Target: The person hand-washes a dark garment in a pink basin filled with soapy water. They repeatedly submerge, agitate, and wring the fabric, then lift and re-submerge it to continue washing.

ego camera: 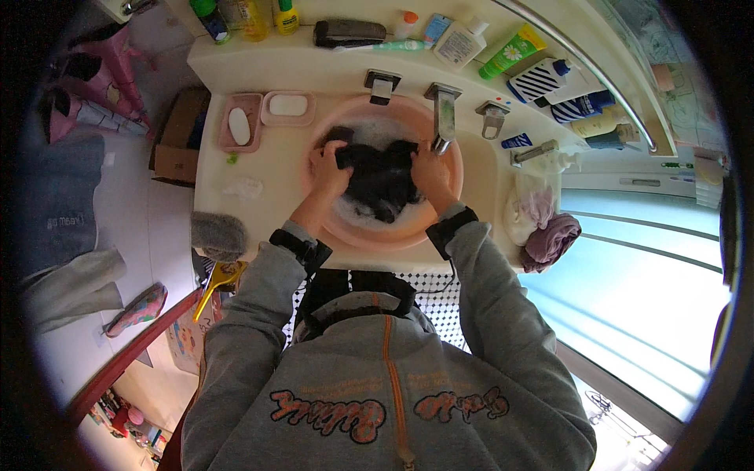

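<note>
A pink plastic basin (391, 238) stands in the white sink, holding soapy water with white suds (377, 129). Spread across it is a wet black cloth (383, 176), partly in the foam. My left hand (330, 169) grips the cloth's left edge, with a bunched dark end beside the fingers. At the opposite side, my right hand (429, 171) has the cloth's right edge between thumb and fingers, just below the spout of the chrome faucet (445, 115). What the garment is I cannot tell, since much of it is crumpled and wet.
Two pink soap dishes (259, 120) with white soap bars sit left of the basin. A grey folded towel (219, 236) lies at the counter's left edge. Purple cloth (551, 241) is heaped at the right. Bottles and tubes, including a green tube (511, 52), line the back ledge.
</note>
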A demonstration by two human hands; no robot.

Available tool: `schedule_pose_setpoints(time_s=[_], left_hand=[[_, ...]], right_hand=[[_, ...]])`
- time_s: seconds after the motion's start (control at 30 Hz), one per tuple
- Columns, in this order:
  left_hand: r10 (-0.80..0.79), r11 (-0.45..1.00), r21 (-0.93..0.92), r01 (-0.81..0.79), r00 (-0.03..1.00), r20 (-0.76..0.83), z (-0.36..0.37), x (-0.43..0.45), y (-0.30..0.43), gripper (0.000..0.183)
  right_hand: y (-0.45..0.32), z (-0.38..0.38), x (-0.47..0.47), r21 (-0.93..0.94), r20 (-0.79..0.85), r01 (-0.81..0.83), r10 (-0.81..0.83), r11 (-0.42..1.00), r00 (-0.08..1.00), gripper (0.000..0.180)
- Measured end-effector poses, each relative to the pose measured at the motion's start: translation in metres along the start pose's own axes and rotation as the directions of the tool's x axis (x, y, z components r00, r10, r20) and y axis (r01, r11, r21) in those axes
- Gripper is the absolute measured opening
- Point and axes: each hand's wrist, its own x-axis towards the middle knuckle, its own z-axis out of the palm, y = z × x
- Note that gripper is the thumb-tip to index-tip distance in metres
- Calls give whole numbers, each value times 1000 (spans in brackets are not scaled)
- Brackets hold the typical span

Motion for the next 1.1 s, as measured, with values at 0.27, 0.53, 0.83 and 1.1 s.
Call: schedule_pose_setpoints(time_s=[0.27, 0.53, 0.83, 1.1], left_hand=[[-26, 688, 697, -202, 953, 301, 16, 1, -24, 55], [-242, 889, 441, 125, 945, 221, 16, 4, -21, 77], [-259, 582, -749, 317, 945, 200, 39, -7, -24, 84], [-185, 197, -918, 345, 932, 311, 22, 6, -4, 61]], right_hand=[[-34, 28, -12, -379, 435, 673, -520, 635, 735, 66], [-62, 41, 14, -615, 542, 551, -206, 563, 815, 42], [-49, 92, 37, -404, 232, 569, -521, 716, 821, 39], [-71, 26, -25, 844, 162, 141, -496, 518, 853, 33]])
